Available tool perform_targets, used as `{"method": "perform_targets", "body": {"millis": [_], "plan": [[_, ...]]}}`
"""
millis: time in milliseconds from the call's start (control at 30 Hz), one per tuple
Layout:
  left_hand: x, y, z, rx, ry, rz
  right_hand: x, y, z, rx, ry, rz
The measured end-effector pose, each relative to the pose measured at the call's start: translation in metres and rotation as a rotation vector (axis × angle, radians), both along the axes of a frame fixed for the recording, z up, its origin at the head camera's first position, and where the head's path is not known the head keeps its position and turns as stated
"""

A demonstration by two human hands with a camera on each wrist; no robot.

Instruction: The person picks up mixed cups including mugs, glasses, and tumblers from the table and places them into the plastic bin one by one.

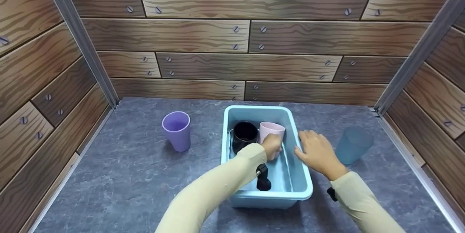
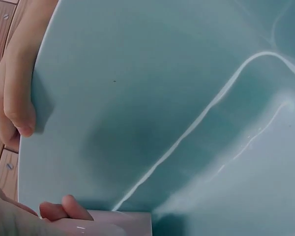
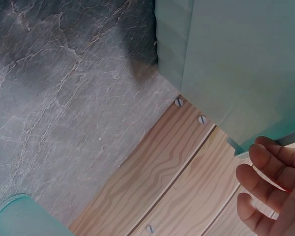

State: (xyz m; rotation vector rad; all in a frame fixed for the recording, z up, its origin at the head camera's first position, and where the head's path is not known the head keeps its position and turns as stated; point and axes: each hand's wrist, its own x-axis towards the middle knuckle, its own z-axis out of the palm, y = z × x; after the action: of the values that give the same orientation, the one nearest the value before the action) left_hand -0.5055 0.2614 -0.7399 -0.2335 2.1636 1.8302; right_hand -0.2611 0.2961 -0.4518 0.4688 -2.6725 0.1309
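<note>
Grey marbled counter [image 1: 120,175], wood-print walls: purple cup [image 1: 176,130] stands left, well apart from the tub [image 1: 301,189]. Inside the tub, beside a black cup [image 1: 244,135], the left hand [image 1: 272,146] grips the pink cup [image 1: 271,129], fingers curled round it. Right hand [image 1: 316,152] rests on the tub's right rim, fingers loosely spread; teal cup [image 1: 353,145] near.

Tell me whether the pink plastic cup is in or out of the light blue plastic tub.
In. The pink plastic cup stands upright inside the light blue plastic tub, held by the left hand.

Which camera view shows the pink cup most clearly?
The head view: the pink cup stands upright in the blue bin, held by the left hand. The left wrist view shows only a pink edge; the right wrist view shows nothing of it.
</note>
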Motion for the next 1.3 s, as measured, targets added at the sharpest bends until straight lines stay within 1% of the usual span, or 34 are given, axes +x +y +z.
{"method": "perform_targets", "body": {"millis": [67,133,200,300,400,500,567,633,667,733,767,833,967,1033,1067,1100,1133,1167,1200,1233,1267,1300], "plan": [[-0.001,0.0,-0.002,0.031,-0.025,0.008,0.0,0.001,0.0,0.001,0.005,0.0],[0.001,-0.002,0.001,0.058,-0.073,0.008,0.0,0.001,-0.001,0.002,0.006,0.0],[0.005,-0.005,0.008,0.068,-0.112,-0.004,0.0,0.001,0.0,0.003,0.002,-0.003],[0.011,-0.012,0.021,0.116,-0.16,-0.024,-0.001,0.001,0.002,0.003,-0.011,-0.013],[0.012,-0.016,0.028,0.149,-0.207,-0.04,-0.002,0.001,0.004,0.008,-0.024,-0.024],[0.008,-0.017,0.026,0.122,-0.236,-0.054,-0.003,0.001,0.005,0.014,-0.026,-0.026],[0.003,-0.015,0.02,0.112,-0.23,-0.057,-0.003,0.002,0.004,0.011,-0.022,-0.023],[0.0,-0.013,0.015,0.119,-0.217,-0.044,-0.003,0.002,0.002,0.009,-0.015,-0.018],[0.001,-0.012,0.013,0.123,-0.206,-0.037,-0.003,0.002,0.002,0.007,-0.012,-0.015],[0.005,-0.013,0.016,0.142,-0.182,-0.023,-0.003,0.002,0.0,0.008,-0.006,-0.01],[0.009,-0.014,0.021,0.152,-0.171,-0.021,-0.003,0.002,0.0,0.01,-0.003,-0.006],[0.023,-0.019,0.038,0.165,-0.153,-0.025,-0.002,0.002,0.001,0.007,-0.001,-0.002],[0.059,-0.034,0.087,0.191,-0.14,-0.05,-0.002,0.002,0.003,0.0,-0.005,-0.009],[0.073,-0.043,0.11,0.194,-0.157,-0.057,-0.002,0.001,0.003,0.001,-0.01,-0.015],[0.081,-0.046,0.121,0.185,-0.16,-0.049,-0.002,0.001,0.003,0.002,-0.014,-0.017],[0.086,-0.049,0.13,0.18,-0.168,-0.051,-0.002,0.001,0.003,0.003,-0.018,-0.017],[0.09,-0.052,0.134,0.184,-0.169,-0.047,-0.002,0.001,0.003,0.005,-0.021,-0.016],[0.092,-0.054,0.137,0.177,-0.174,-0.046,-0.002,0.001,0.002,0.005,-0.022,-0.014],[0.092,-0.054,0.135,0.178,-0.183,-0.047,-0.002,0.001,0.001,0.005,-0.023,-0.012],[0.089,-0.053,0.13,0.182,-0.188,-0.05,-0.001,0.001,0.001,0.001,-0.023,-0.01],[0.085,-0.051,0.122,0.183,-0.186,-0.053,-0.001,0.001,0.0,-0.001,-0.021,-0.009],[0.076,-0.048,0.109,0.195,-0.199,-0.065,-0.001,0.001,0.0,-0.001,-0.02,-0.009]]}}
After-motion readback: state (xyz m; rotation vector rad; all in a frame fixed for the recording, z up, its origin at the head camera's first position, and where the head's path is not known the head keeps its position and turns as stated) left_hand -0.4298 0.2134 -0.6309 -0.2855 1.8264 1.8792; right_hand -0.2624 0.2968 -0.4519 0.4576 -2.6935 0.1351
